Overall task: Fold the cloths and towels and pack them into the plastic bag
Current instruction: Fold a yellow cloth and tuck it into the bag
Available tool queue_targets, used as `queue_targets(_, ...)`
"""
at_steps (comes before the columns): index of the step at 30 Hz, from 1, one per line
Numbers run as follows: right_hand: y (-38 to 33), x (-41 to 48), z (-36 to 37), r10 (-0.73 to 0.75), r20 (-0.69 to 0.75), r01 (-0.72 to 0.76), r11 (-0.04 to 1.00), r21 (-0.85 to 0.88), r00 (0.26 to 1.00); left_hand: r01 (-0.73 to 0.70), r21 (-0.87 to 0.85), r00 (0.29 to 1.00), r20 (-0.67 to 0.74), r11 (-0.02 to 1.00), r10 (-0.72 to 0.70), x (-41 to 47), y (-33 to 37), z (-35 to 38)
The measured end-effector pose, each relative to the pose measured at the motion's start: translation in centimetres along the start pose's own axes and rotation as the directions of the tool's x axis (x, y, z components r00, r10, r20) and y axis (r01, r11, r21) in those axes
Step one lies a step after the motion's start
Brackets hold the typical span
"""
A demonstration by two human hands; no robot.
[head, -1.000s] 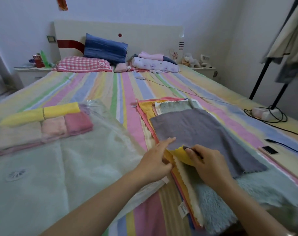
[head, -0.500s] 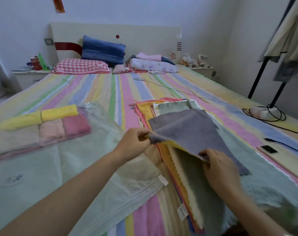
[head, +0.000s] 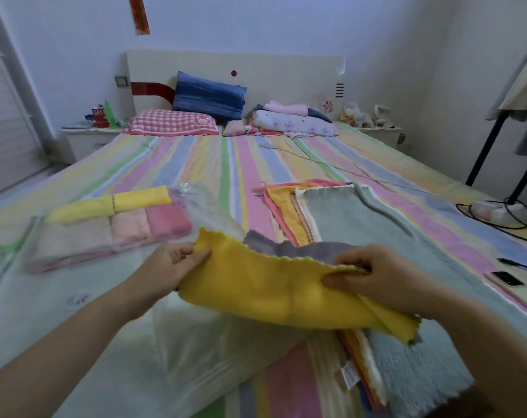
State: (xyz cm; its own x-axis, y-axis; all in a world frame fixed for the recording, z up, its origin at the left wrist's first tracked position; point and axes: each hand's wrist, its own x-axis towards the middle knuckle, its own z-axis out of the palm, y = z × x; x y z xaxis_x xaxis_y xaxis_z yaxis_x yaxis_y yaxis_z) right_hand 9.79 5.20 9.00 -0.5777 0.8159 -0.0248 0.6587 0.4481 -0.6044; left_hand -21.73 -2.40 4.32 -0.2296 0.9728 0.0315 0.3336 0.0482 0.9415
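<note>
A clear plastic bag [head: 196,351] is lying flat on the left of the striped pastel bedspread [head: 196,164], with folded yellow and pink towels [head: 129,227] sitting inside its far end. The left hand [head: 168,267] is pinching the top left corner of a yellow scallop-edged cloth [head: 271,291], holding it raised over the bag. A grey cloth [head: 274,245] is peeking up behind it. The right hand [head: 374,273] is pinching the cloth's top right edge. A pale green fluffy towel [head: 361,218] is topping the flat stack on the right.
</note>
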Motion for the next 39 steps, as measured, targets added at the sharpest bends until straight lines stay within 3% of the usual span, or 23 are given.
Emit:
queue_targets(3, -0.5, -0.1, -0.1, 0.119, 0.353, -0.097, 0.992, -0.079, 0.928, 0.139, 0.147, 0.96, 0.224, 0.979, -0.17, -1.7, -2.3, 0.0)
queue_targets(5, 0.0, 0.4, 0.4, 0.163, 0.405, -0.12, 0.984, -0.129, 0.9, 0.182, 0.216, 0.91, 0.332, 0.959, -0.248, -2.0, -3.7, 0.2)
queue_targets(7, 0.8, 1.0, 0.8, 0.222, 0.391, -0.143, 0.965, -0.22, 0.893, 0.196, 0.238, 0.913, 0.31, 0.951, -0.266, -1.6, -4.6, 0.7)
queue_targets(11, 2.9, 1.8, 0.4, 0.368, 0.437, -0.194, 0.899, -0.393, 0.821, 0.203, 0.148, 0.971, 0.1, 0.968, -0.219, 0.6, -4.3, 1.9)
queue_targets(13, 4.3, 2.6, -0.1, 0.422, 0.39, -0.244, 0.87, -0.428, 0.819, 0.164, 0.071, 0.986, 0.016, 0.984, -0.166, 2.3, -4.0, 2.5)
queue_targets(15, 5.5, 3.7, -0.6, 0.425, 0.248, -0.315, 0.869, -0.382, 0.871, 0.134, 0.063, 0.99, -0.06, 0.989, -0.13, 4.3, -4.0, 3.2)
queue_targets(18, 7.4, 5.6, -0.6, 0.415, -0.045, -0.417, 0.895, -0.159, 0.909, 0.139, 0.099, 0.978, -0.17, 0.985, -0.121, 7.6, -5.1, 4.1)
queue_targets(20, 8.7, 6.6, 0.1, 0.431, -0.123, -0.44, 0.896, -0.058, 0.894, 0.176, 0.137, 0.968, -0.204, 0.975, -0.146, 9.6, -6.2, 4.5)
queue_targets(25, 12.6, 7.3, 1.6, 0.523, -0.231, -0.506, 0.852, 0.134, 0.82, 0.253, 0.074, 0.949, -0.215, 0.965, -0.232, 12.1, -8.1, 5.4)
queue_targets(29, 14.2, 7.1, 1.9, 0.583, -0.247, -0.498, 0.801, 0.333, 0.774, 0.3, -0.026, 0.945, -0.128, 0.954, -0.301, 12.5, -8.1, 5.8)
queue_targets(32, 14.4, 7.5, 2.3, 0.554, -0.24, -0.464, 0.816, 0.345, 0.797, 0.307, 0.01, 0.946, -0.108, 0.952, -0.304, 13.1, -8.1, 6.1)
queue_targets(39, 14.4, 8.5, 2.5, 0.551, -0.26, -0.423, 0.805, 0.416, 0.793, 0.31, 0.209, 0.94, -0.215, 0.927, -0.266, 13.6, -9.2, 6.3)
